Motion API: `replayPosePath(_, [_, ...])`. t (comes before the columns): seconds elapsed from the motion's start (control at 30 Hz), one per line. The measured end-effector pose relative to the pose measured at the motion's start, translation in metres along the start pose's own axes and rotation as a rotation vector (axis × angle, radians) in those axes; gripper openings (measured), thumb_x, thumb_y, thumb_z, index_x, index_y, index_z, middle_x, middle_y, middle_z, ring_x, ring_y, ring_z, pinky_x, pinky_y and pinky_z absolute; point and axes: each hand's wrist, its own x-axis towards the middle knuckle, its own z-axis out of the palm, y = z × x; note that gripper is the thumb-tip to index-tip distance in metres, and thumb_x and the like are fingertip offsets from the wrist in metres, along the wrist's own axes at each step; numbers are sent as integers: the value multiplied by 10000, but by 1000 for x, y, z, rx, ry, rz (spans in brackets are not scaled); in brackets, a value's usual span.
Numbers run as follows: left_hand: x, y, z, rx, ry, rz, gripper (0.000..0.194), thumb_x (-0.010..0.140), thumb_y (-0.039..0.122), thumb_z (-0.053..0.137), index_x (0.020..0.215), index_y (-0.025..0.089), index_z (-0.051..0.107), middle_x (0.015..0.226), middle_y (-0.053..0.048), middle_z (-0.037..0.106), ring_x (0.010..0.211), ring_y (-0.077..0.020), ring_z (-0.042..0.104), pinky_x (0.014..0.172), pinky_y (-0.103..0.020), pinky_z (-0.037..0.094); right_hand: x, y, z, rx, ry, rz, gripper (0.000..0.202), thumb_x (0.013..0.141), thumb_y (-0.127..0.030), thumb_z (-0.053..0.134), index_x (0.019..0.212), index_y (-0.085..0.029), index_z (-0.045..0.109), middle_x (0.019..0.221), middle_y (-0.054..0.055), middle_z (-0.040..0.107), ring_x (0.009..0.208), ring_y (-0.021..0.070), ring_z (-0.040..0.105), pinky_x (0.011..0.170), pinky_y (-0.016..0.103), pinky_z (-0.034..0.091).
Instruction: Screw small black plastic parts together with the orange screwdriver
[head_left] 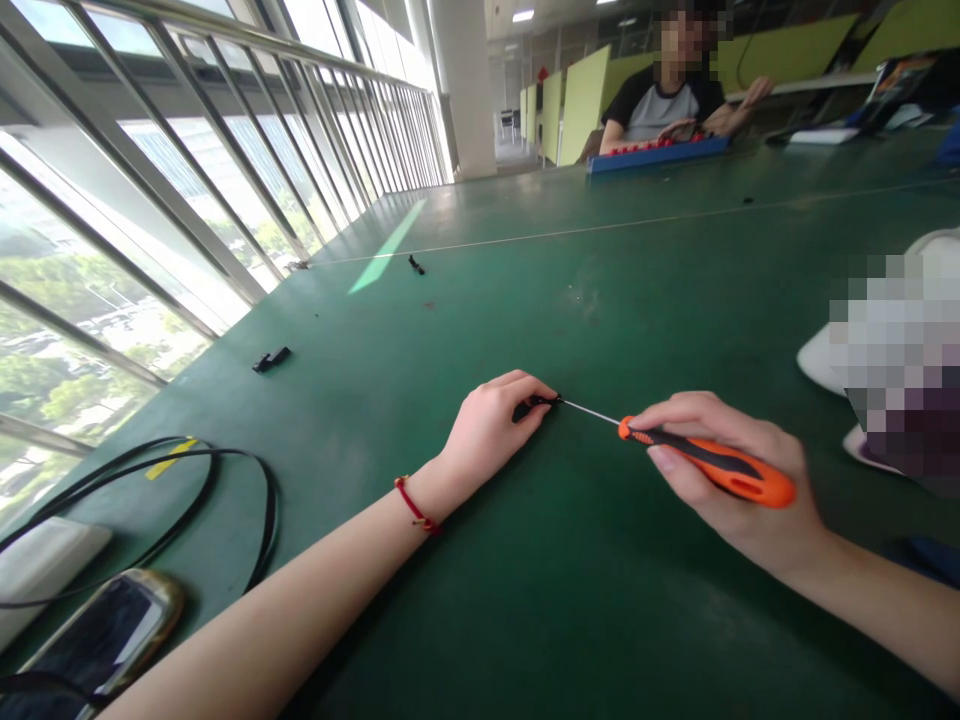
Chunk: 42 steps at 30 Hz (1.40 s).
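Note:
My left hand (501,418) rests near the middle of the green table (420,350), its fingers closed on a small black part (534,403) whose kind I cannot make out. In my right hand (739,470) is a screwdriver (712,465) with an orange and black handle. Its thin metal shaft points left, and the tip meets the end of the black part at my left fingertips. My fingers cover much of that part.
Two small black pieces lie further off, one (271,359) at left and one (416,265) beyond. A black cable (270,500), a phone (105,630) and a white box (52,560) sit at lower left. Railings (247,160) line the left edge. A person (660,110) sits opposite behind a blue tray (660,155).

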Motion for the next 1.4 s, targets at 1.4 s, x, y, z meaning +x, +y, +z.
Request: replayPosePath(1.4, [16, -6, 3, 9, -30, 26, 155, 775, 158, 542, 902, 180, 627, 878, -17, 672, 773, -140, 624, 729, -260, 515, 4, 0, 0, -4, 96, 81, 234, 759, -180, 619, 976, -251, 568, 700, -8, 582, 666, 162, 596, 622, 294, 501])
